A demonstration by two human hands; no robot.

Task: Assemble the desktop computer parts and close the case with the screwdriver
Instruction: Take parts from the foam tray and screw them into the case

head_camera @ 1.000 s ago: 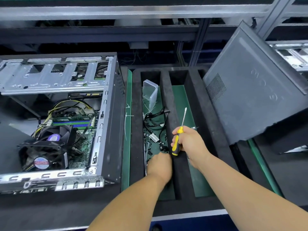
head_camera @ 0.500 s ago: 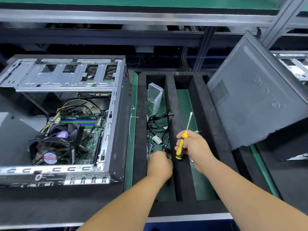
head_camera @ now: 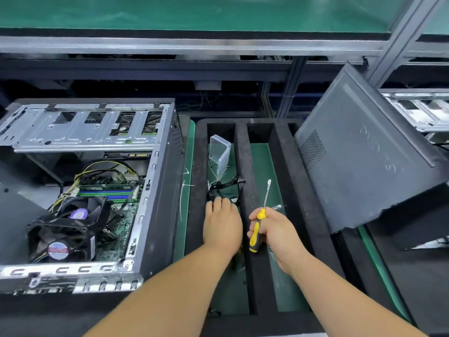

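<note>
Right hand (head_camera: 277,233): clamped around yellow-and-black handle of screwdriver (head_camera: 261,220), shaft pointing up and away, tip free above the middle slot of the foam tray (head_camera: 243,152). Something clear and thin also showing at this hand; not identifiable.

Left hand (head_camera: 222,224): palm down in the left slot of the tray, fingers (head_camera: 220,203) reaching onto the black cables (head_camera: 227,186); fingertips hidden, so cannot tell whether spread or pinching anything.

Further along the same slot, toward the tray's far edge: clear plastic box (head_camera: 220,154), tilted. White cable ties (head_camera: 185,188) on the green mat just beside the tray's left edge.

Computer case (head_camera: 155,190): left of the tray, lying open, fan (head_camera: 60,229) and circuit board exposed. Side panel (head_camera: 364,166): leaning at the tray's right edge, not yet fitted.

Step in hand, as judged: picking a small part or screw out of the left slot. Recommended: part the cables rather than drag them, pinch one piece only, keep the screwdriver tip raised and clear of the tray, then carry across to the case.
</note>
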